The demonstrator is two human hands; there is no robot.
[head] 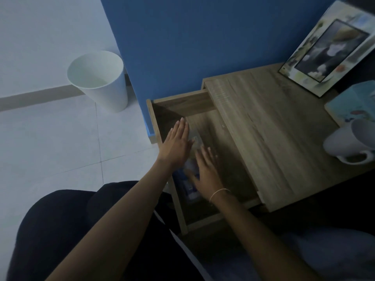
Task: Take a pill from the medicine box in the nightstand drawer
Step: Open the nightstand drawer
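The wooden nightstand drawer (pixel 227 142) is pulled out to the left. Inside it lies a blue-and-white medicine box (pixel 189 180), partly covered by my hands, and a pale blurred item (pixel 195 138) sits further in. My left hand (pixel 176 142) is flat with straight fingers over the drawer's left edge. My right hand (pixel 206 173), with a thin bracelet at the wrist, spreads open above the box. Neither hand grips anything. The picture is dim and blurred.
The nightstand top (pixel 274 128) carries a framed picture (pixel 328 49), a light blue box (pixel 353 106) and a white mug (pixel 351 142) at the right. A white bin (pixel 99 80) stands on the tiled floor beside the blue wall (pixel 192 37). My dark-clothed knees are below.
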